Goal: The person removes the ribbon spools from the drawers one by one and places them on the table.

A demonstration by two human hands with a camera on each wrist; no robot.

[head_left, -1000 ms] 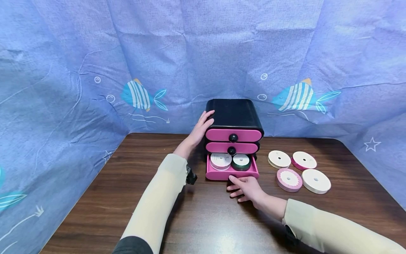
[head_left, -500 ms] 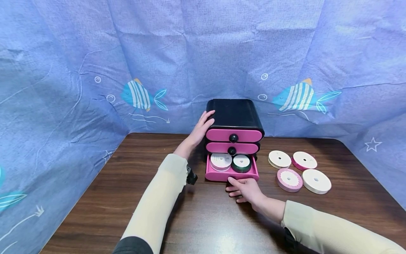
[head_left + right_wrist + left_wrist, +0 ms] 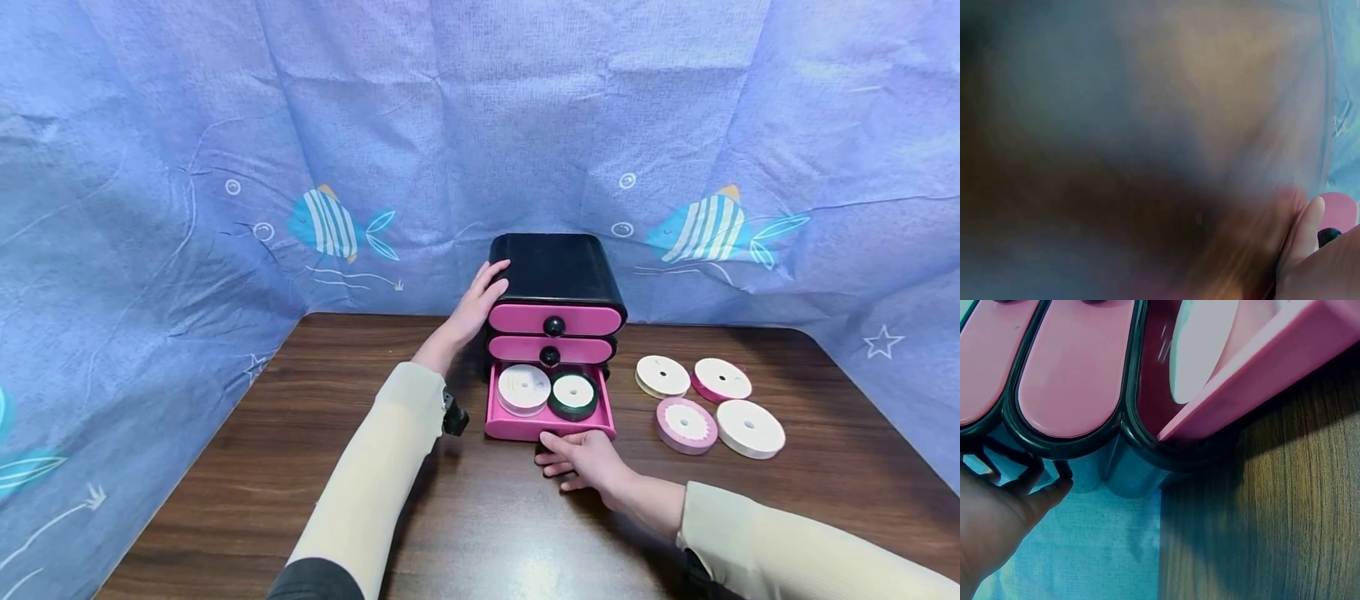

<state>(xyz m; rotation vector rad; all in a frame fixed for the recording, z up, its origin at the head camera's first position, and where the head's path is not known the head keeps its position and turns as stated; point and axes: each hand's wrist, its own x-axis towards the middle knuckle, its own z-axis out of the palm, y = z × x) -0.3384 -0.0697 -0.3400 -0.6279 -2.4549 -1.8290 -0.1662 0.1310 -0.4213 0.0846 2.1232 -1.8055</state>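
A black cabinet [image 3: 557, 267] with pink drawers stands at the back of the table. My left hand [image 3: 470, 310] rests against its left side, fingers extended onto the top edge; the left wrist view shows the fingertips touching the black casing. The bottom drawer [image 3: 517, 428] is pulled out and holds a white ribbon spool [image 3: 523, 388] and a dark green ribbon spool [image 3: 573, 393]. At the drawer's front, my right hand [image 3: 588, 462] pinches where the knob would be, thumb above and fingers below. That knob is hidden by the hand. Most of the right wrist view is blurred.
To the right lie more ribbon spools: a cream one [image 3: 662, 377], a magenta one [image 3: 722, 380], a pink one [image 3: 686, 425] and a white one [image 3: 750, 429]. Two upper drawers [image 3: 517, 319] are closed. A blue fish-print cloth [image 3: 450, 125] hangs behind the wooden table [image 3: 300, 433].
The bottom drawer has slid farther out toward me with my right hand, showing more of both spools inside. My left hand stays on the cabinet.
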